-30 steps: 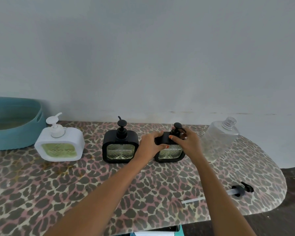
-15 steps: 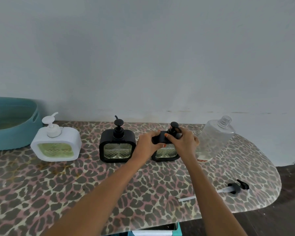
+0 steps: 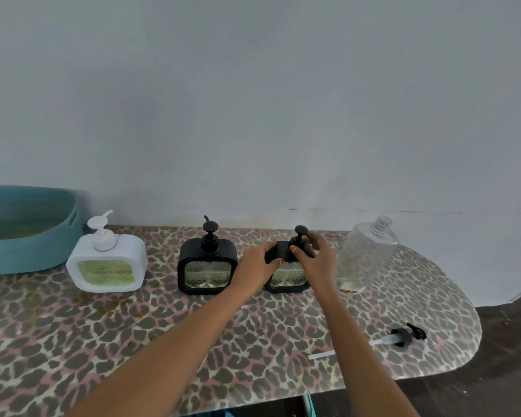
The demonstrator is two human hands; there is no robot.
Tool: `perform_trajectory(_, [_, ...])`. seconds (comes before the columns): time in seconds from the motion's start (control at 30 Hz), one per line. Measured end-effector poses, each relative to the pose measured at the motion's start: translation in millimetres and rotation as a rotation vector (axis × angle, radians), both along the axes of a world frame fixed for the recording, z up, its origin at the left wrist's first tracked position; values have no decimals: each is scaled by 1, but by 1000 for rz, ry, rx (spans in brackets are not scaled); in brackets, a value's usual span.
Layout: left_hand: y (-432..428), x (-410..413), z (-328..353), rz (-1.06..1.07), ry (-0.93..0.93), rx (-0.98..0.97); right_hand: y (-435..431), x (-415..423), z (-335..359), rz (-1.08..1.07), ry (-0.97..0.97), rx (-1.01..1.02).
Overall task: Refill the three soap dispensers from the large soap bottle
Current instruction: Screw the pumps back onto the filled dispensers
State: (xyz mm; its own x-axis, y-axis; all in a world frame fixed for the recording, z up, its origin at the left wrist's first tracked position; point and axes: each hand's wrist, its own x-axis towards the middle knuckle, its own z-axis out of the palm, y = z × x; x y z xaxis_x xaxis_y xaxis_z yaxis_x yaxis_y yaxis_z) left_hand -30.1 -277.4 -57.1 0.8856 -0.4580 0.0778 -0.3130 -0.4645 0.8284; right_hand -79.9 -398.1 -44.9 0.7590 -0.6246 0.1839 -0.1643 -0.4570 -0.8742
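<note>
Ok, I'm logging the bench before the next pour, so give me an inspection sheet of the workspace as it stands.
Surface: leopard-print table cover; a reddish mark by the large bottle's base.
Job's things: white dispenser, middle black dispenser and right black dispenser upright in a row, pumps on; large soap bottle uncapped, looks nearly empty.
Clutter: loose black pump with its tube, lying near the table's right end; teal basket at far left.
Hands: left hand grips the right black dispenser's top corner; right hand curls round its pump collar.
Cables: nothing seen.
Surroundings: plain wall behind; dark floor at right.
</note>
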Motion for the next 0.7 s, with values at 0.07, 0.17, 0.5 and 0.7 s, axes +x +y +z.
perform_trajectory(0.07, [4, -4, 4, 24, -29, 8, 0, -5, 2, -38, 1, -14])
perform_trajectory(0.17, [13, -12, 12, 51, -76, -18, 6, -16, 5, -59, -5, -17])
perform_trajectory(0.5, [63, -33, 24, 100, -140, -66, 42, -48, 10, -30, -41, 38])
perform_trajectory(0.7, [113, -41, 29, 179, -188, -48, 79, -49, 12, 64, -18, 12])
